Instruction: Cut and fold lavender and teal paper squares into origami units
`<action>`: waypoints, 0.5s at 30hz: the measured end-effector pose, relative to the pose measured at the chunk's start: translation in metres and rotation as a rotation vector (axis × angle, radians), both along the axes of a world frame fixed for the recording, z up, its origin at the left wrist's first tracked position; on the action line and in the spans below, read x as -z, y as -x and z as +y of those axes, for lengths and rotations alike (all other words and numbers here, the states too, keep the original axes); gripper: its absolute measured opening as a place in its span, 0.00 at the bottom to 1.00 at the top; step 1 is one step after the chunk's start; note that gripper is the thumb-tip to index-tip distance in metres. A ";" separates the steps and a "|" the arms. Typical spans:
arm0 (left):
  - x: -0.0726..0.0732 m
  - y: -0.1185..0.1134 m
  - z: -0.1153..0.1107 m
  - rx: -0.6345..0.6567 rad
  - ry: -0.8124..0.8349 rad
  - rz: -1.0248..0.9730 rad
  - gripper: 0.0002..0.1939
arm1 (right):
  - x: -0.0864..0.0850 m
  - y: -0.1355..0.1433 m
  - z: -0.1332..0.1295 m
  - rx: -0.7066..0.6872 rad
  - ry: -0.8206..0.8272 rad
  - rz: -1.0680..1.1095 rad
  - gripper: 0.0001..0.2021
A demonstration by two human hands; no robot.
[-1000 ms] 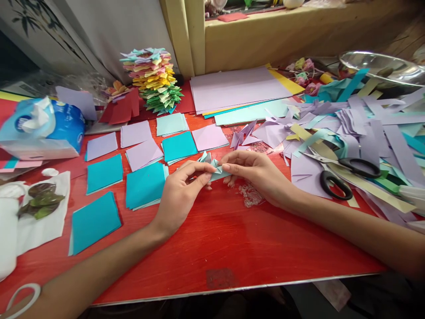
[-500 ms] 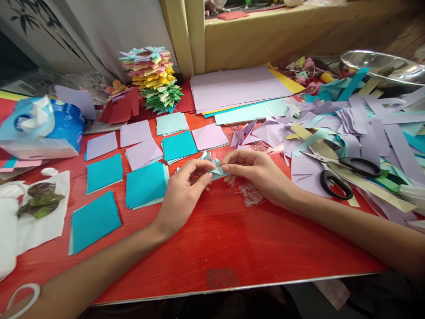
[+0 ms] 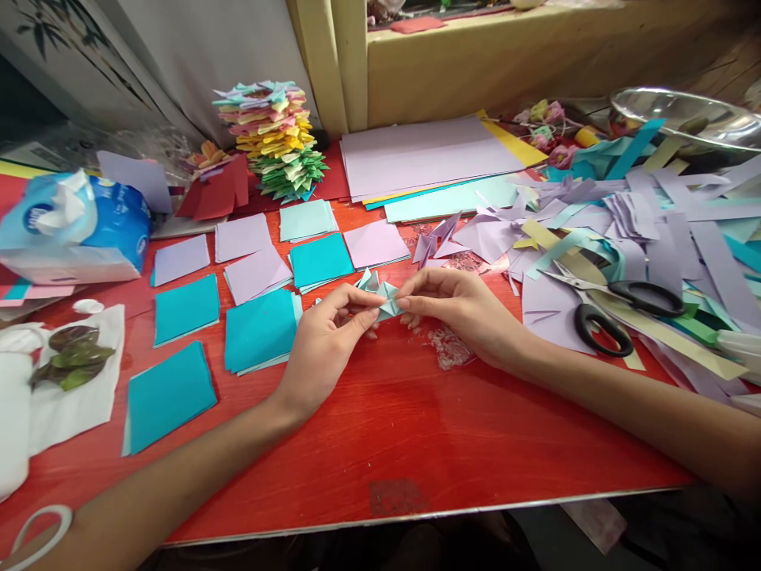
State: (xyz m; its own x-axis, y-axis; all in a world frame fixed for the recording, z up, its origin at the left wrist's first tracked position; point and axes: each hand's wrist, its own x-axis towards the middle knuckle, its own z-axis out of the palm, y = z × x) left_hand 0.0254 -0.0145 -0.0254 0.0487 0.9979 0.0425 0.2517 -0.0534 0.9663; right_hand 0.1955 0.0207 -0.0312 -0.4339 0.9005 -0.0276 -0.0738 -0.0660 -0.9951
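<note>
A small folded piece of pale aqua paper [image 3: 388, 304] is pinched between both hands above the red table [image 3: 380, 444]. My left hand [image 3: 330, 341] grips its left side between thumb and forefinger. On the right side, the thumb and forefinger of my right hand [image 3: 455, 311] press it together. Just behind my left fingers lies another folded pale piece [image 3: 369, 280]. Square stacks of teal paper [image 3: 261, 329], lilac paper [image 3: 376, 243] and pale aqua paper [image 3: 307, 220] lie left of and behind the hands.
Black-handled scissors [image 3: 603, 305] rest on paper strips [image 3: 645, 230] at the right, near a metal bowl [image 3: 690, 115]. Large lilac sheets [image 3: 428, 155] lie at the back beside a multicoloured folded-paper tower [image 3: 277, 143]. A blue tissue pack [image 3: 77, 226] is at the left.
The folded piece between my fingers now looks more compact, and its lower flap no longer stretches out to the right. Both hands have stayed nearly in place.
</note>
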 end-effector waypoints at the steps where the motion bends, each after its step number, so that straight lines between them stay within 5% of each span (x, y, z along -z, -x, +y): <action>1: 0.000 0.000 0.000 0.002 -0.002 -0.009 0.04 | 0.000 0.000 0.000 -0.002 0.005 0.003 0.08; 15: -0.002 -0.001 -0.002 0.006 0.038 -0.021 0.06 | 0.000 0.000 -0.002 -0.002 0.002 -0.016 0.09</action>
State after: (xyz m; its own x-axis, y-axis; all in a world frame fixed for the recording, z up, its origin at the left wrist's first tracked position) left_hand 0.0265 -0.0166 -0.0237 0.0539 0.9985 0.0057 0.2310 -0.0181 0.9728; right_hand 0.1958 0.0192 -0.0307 -0.4356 0.8994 -0.0363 -0.0573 -0.0679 -0.9960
